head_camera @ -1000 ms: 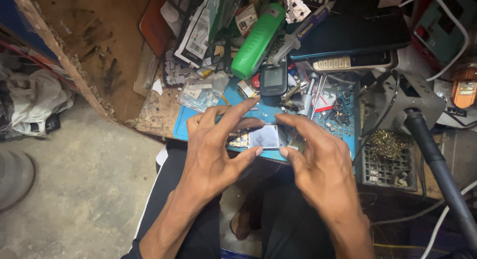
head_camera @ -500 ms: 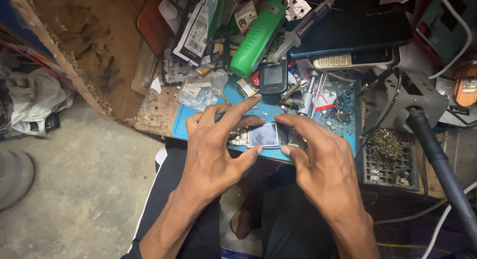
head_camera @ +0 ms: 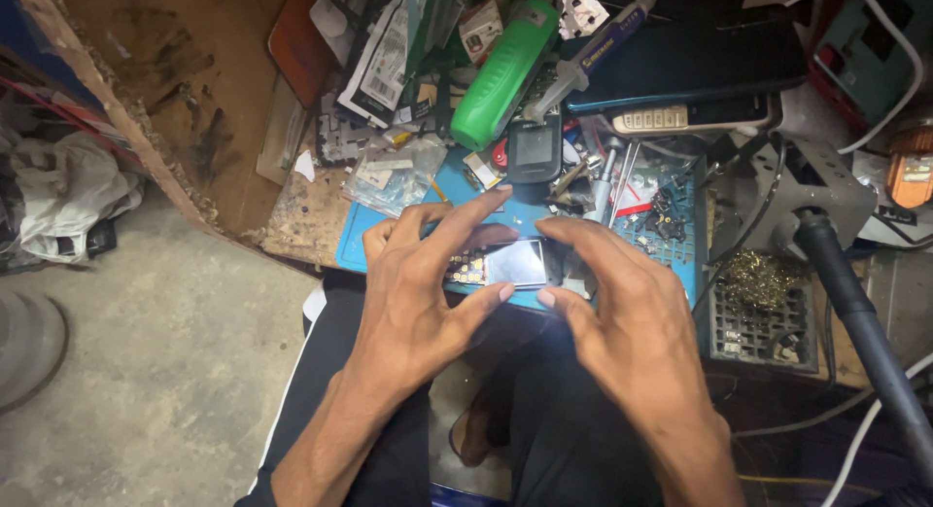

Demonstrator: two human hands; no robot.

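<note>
Both hands grip a small opened phone (head_camera: pixel 505 265) with a pale screen and a bare keypad board, held over the front edge of a blue work mat (head_camera: pixel 680 259). My left hand (head_camera: pixel 428 293) clasps its left end, index finger stretched over the top and thumb under the screen. My right hand (head_camera: pixel 622 313) holds the right end, thumb touching the lower edge beside the left thumb.
A green cylinder (head_camera: pixel 503 71), a small black phone (head_camera: pixel 534 149), a keypad handset (head_camera: pixel 680 116), tweezers and loose parts crowd the wooden bench (head_camera: pixel 194 89). A grey stand with black arm (head_camera: pixel 836 264) and a brass wool holder (head_camera: pixel 763 293) sit right. Concrete floor lies left.
The hands have barely shifted; both still hold the phone in the same spot, fingers slightly readjusted.
</note>
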